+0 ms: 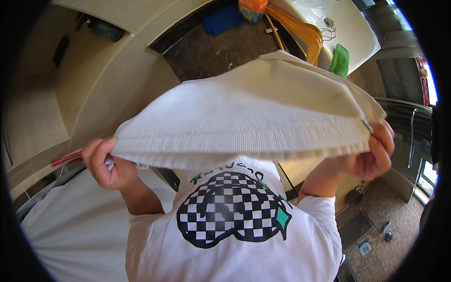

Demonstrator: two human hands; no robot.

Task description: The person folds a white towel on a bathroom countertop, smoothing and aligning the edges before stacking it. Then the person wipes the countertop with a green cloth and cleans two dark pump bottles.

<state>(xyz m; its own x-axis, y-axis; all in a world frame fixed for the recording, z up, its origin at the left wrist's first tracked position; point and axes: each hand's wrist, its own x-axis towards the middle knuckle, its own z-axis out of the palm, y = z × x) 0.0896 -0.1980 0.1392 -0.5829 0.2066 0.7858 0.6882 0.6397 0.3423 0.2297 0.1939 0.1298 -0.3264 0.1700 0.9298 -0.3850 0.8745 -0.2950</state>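
A white knitted garment (232, 109) with a ribbed edge is stretched wide in front of my chest. My left hand (109, 164) pinches one end of the ribbed edge between thumb and fingers. At the opposite end, my right hand (375, 151) grips the same edge with curled fingers. A small dark strip shows on the cloth beside the right fingers. The cloth's far part is raised and folded over, partly covering the dark counter. What lies behind the garment is hidden.
Beyond the cloth are a dark marble counter (218, 56), a blue cloth (225, 19), an orange pack (253, 8), orange hangers (306, 31), a green cloth (340, 60) and a white sink (359, 35). White fabric (91, 229) spreads at the lower left, near a red bar (66, 159).
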